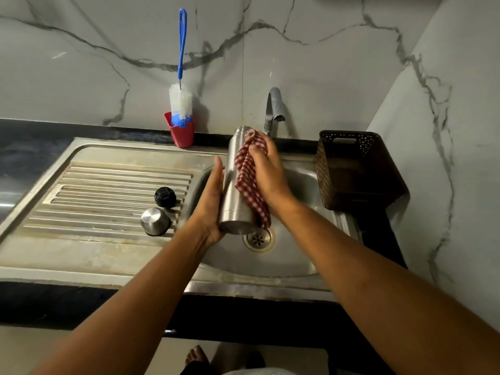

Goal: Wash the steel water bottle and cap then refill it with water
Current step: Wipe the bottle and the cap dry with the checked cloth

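Observation:
The steel water bottle [233, 182] stands nearly upright above the sink basin [295, 255], its mouth toward the tap. My left hand [212, 201] cups its lower left side and base. My right hand [267, 171] presses a red-and-white checked cloth [247, 180] against the bottle's right side, fingers curled round the cloth near the shoulder. On the ribbed drainboard [108, 190] lie the black inner cap [165, 197] and the steel outer cap [155, 221], mouth down.
A grey tap [274, 108] rises behind the bottle; no water runs. A blue-handled bottle brush [181, 98] stands in a red cup [180, 132] at the back wall. A brown perforated basket [354, 169] sits right of the basin. The drain [259, 239] lies under the bottle.

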{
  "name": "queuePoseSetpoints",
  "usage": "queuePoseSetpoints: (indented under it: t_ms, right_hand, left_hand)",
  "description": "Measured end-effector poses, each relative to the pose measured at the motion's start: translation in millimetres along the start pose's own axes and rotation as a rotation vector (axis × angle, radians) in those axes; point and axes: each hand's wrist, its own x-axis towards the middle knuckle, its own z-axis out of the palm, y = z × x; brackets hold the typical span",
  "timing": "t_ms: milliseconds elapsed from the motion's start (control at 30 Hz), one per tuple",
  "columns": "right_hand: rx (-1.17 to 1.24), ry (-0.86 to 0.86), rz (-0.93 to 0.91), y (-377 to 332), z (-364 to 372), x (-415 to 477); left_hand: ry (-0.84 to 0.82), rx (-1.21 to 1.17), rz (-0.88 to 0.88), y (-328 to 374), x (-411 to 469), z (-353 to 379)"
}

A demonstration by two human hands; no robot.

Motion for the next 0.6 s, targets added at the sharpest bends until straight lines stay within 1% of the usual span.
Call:
queuePoseSetpoints:
  t_ms: [67, 167, 200, 267, 300, 333, 400, 467, 533, 600]
  right_hand:
    - [-0.015, -0.032, -0.032, -2, 1, -8]
    - [-0.118, -0.135, -0.105, 11, 10, -42]
    - [-0.190, -0.162, -0.149, 17, 13, -52]
    - [-0.409, -0.153, -0.280, 28, 15, -57]
    - [-0.473, -0.138, -0.323, 30, 14, -53]
    - [-0.481, -0.125, -0.332, 31, 14, -48]
    - [-0.378, -0.098, -0.258, 25, 11, -34]
    - [-0.271, -0.074, -0.197, 11, 6, -17]
    - [-0.212, -0.083, -0.153, -1, -1, -3]
    - [-0.066, -0.091, -0.033, -7, -8, 6]
  left_hand:
    - [-0.011, -0.037, -0.002, 3, -2, 4]
    - [0.047, -0.061, 0.065, 12, 6, -9]
    - [0.072, -0.039, 0.088, 15, 8, -13]
    - [0.099, 0.031, 0.120, 15, 13, -19]
    - [0.103, 0.067, 0.118, 15, 13, -19]
    - [0.114, 0.099, 0.110, 15, 14, -18]
    - [0.101, 0.114, 0.077, 18, 11, -7]
    - [0.067, 0.079, 0.039, 18, 5, 7]
    - [0.008, 0.068, 0.027, 13, 1, 13]
    - [-0.064, 0.061, 0.017, 6, -2, 12]
